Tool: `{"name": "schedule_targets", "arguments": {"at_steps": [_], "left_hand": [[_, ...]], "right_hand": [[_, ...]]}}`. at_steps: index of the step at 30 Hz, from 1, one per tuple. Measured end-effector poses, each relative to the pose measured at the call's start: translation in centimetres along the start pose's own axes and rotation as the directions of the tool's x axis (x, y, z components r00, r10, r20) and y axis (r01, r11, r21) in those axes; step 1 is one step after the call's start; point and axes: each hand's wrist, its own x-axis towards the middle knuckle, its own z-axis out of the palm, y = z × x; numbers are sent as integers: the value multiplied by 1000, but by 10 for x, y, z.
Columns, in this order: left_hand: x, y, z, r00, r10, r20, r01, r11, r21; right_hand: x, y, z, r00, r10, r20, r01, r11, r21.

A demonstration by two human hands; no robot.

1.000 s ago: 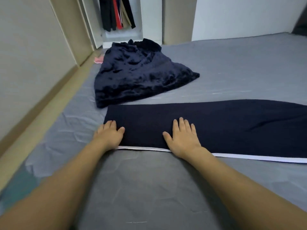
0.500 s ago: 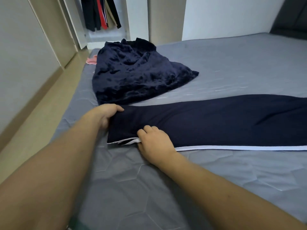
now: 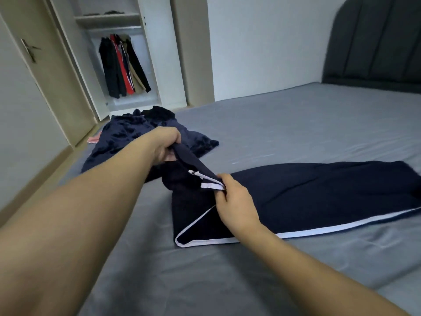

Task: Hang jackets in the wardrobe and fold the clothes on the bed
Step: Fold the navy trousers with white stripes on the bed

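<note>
Both hands are engaged on the navy trousers (image 3: 319, 190), which lie lengthwise across the grey bed (image 3: 296, 124), white side stripe along the near edge. The left hand (image 3: 167, 144) has its fingers curled round the far corner of the trouser end, raised off the bed. The right hand (image 3: 232, 199) pinches the near corner at the white-trimmed hem. The lifted end hangs between the two grips, with slack cloth bunched beneath it.

Judgement: the step in hand is folding this end over toward 3 o'clock. To do it well, both corners should travel level and together, with the cloth kept taut between them so the bunched part underneath flattens. The white stripe serves as a guide: laid stripe on stripe, the fold will sit square. The cloth is limp and will crease if dropped rather than laid.

A crumpled dark blue garment (image 3: 136, 133) lies unfolded at 11 o'clock, near the bed's far corner, with a pink item (image 3: 94, 139) at its edge. Beyond it, at 11 o'clock, the open wardrobe (image 3: 127, 65) holds hanging jackets (image 3: 123, 65). A dark padded headboard (image 3: 376, 46) stands at 2 o'clock. The sheet shows shallow wrinkles.
</note>
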Motion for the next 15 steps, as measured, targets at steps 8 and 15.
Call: {"name": "schedule_targets", "arguments": {"at_steps": [8,15], "left_hand": [[-36,103,261,965,87,247,-163,937,308],[-26,55,406,873,131,471,-438,636,635]], "right_hand": [[-12,139,-157,849,317,-423,-224,940,256],[-20,262,-229,643,670,-372,-487,732,477]]}}
